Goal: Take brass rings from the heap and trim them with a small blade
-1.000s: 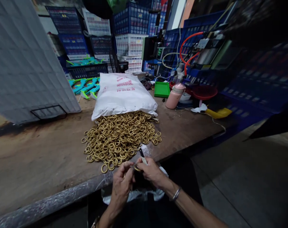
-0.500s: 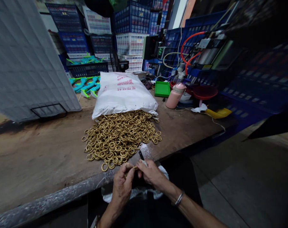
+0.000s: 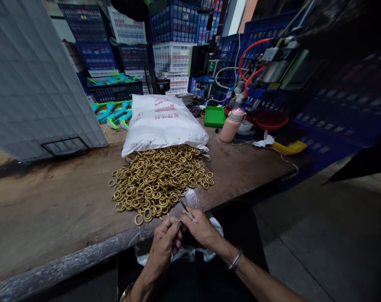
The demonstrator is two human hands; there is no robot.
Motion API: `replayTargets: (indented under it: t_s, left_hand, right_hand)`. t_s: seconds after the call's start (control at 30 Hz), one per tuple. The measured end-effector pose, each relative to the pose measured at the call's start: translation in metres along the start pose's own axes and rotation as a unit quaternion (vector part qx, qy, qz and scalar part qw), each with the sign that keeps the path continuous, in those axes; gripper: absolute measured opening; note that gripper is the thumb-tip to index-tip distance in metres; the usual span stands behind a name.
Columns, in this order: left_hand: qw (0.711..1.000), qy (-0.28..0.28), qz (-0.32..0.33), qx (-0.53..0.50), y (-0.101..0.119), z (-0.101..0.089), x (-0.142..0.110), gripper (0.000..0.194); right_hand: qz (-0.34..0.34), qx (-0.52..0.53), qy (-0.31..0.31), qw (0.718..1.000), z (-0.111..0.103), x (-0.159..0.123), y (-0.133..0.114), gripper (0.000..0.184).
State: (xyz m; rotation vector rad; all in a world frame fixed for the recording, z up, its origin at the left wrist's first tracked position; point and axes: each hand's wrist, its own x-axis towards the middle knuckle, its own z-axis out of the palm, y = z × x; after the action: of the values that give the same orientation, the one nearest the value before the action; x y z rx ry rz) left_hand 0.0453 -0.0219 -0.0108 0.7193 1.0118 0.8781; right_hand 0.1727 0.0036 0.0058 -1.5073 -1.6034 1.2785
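Observation:
Close to the table edge, my right hand (image 3: pixel 201 228) is closed around a small knife (image 3: pixel 184 206), its dark narrow blade pointing up and away from me. My left hand (image 3: pixel 163 243) pinches a gold ring (image 3: pixel 179 221), mostly covered by the fingers. The fingertips of both hands meet at this ring. Just beyond them a heap of gold rings (image 3: pixel 155 180) spreads over the table, spilling from the mouth of a white sack (image 3: pixel 165 126) with red print.
The brown table (image 3: pixel 67 201) has a plastic-wrapped front edge. A grey padded panel (image 3: pixel 42 84) stands at left. Behind the sack are turquoise plastic parts (image 3: pixel 111 111) and stacked crates (image 3: pixel 174 56). A green tray (image 3: pixel 214 117), a pink bottle (image 3: pixel 232 128) and a red dish (image 3: pixel 271 120) stand right.
My left fingers have shifted and curled around the ring. The knife has tilted slightly further left in my right hand. The heap and sack look the same.

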Motion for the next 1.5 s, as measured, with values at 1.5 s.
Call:
replayTargets:
  t_s: [1.5]
  left_hand:
    - [0.992,-0.020,0.014,-0.128,0.010,0.000,-0.015,0.028]
  right_hand:
    - [-0.096,-0.312,0.072,0.942,-0.005,0.031,-0.003,0.023]
